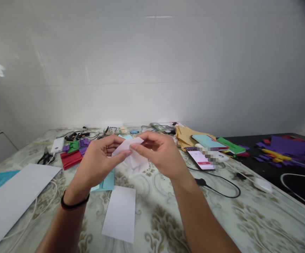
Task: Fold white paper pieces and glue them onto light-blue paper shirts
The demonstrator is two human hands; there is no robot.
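Note:
A folded piece of white paper is held up above the patterned tablecloth, between both hands. My left hand pinches its left edge, thumb in front and fingers behind. On the other side, my right hand grips the upper right part, its thumb pressed on the paper close to the left thumb. Below the hands lies a flat white paper rectangle, and light blue paper rests just behind it, partly hidden by my left hand.
White sheets lie at the left, near black scissors and red paper pieces. To the right are a phone, a black cable, a yellow envelope and purple paper. A wall stands behind.

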